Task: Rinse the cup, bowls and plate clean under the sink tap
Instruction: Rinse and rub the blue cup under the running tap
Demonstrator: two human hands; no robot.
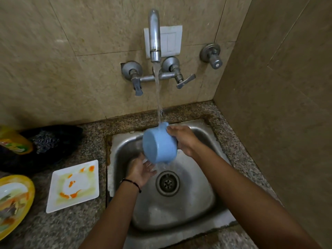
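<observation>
A light blue cup with a handle lies tilted on its side under the running stream from the tap, over the steel sink. My right hand grips the cup at its rim on the right. My left hand lies open, palm up, just below the cup, where water runs off it. On the counter to the left lies a white square plate with orange and yellow smears. A yellow-rimmed bowl with food residue sits at the far left edge.
Two tap levers and a separate valve stick out from the tiled wall. A yellow bottle and a dark cloth lie on the granite counter at left. A wall closes the right side.
</observation>
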